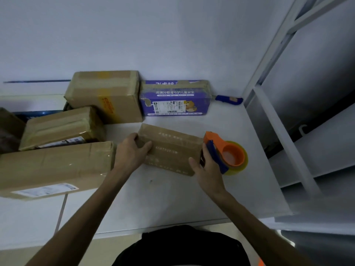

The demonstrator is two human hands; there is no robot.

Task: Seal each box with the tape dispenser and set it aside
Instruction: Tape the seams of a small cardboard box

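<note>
Cardboard box (171, 150) closed on table (172, 200), left hand (130, 152) fingers gripping its end, right hand (206, 169) fingers clasping tape dispenser (228, 154)

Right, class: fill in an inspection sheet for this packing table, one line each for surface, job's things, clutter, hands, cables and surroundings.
Surface: white table, with one small dark mark near the front.
Job's things: small cardboard box lying flat mid-table; orange and blue tape dispenser at its right end.
Clutter: brown taped boxes piled at the left; purple printed box and blue-handled tool against the wall.
Hands: left hand grips the box's left end; right hand grips the dispenser's blue handle.
Cables: nothing seen.
Surroundings: white wall behind; white shelving frame to the right.
</note>
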